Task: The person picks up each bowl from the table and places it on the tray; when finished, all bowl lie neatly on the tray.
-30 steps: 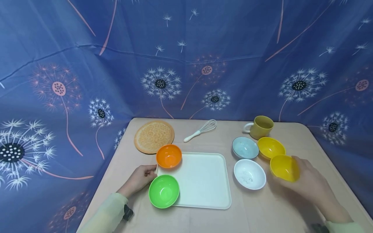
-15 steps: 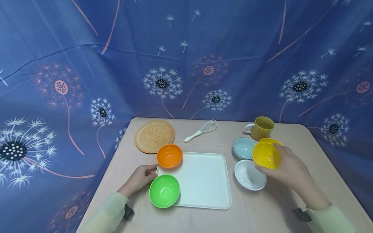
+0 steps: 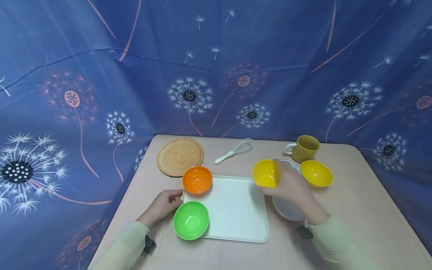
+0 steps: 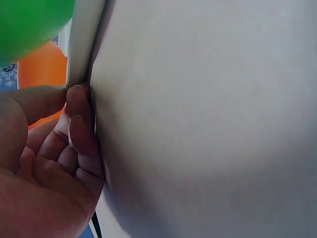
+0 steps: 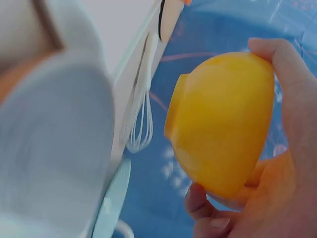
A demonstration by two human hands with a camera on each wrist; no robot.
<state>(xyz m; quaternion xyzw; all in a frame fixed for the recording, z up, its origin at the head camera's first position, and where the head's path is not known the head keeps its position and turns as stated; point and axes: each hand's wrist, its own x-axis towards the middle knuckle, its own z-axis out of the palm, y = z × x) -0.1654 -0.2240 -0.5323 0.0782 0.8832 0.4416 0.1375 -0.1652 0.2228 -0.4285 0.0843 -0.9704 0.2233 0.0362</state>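
Note:
My right hand (image 3: 291, 183) holds a yellow bowl (image 3: 265, 173) by its rim, over the upper right corner of the white tray (image 3: 233, 210). In the right wrist view the yellow bowl (image 5: 225, 119) hangs in the air, thumb on one side and fingers on the other. My left hand (image 3: 164, 205) pinches the tray's left edge, thumb above and fingers (image 4: 79, 139) curled below. An orange bowl (image 3: 197, 180) sits on the tray's upper left corner. Nearer me, a green bowl (image 3: 191, 220) overlaps the lower left corner.
Right of the tray, my right hand partly covers a white bowl (image 3: 287, 210) and a light blue bowl (image 3: 293, 164). Another yellow bowl (image 3: 317, 174) stands below a mustard mug (image 3: 306, 149). A whisk (image 3: 234, 151) and a round pizza-like board (image 3: 180, 156) lie at the back.
My right hand has carried the yellow bowl leftward from the table's right side, past the other bowls, to the tray's corner. My left hand has stayed at the tray's edge.

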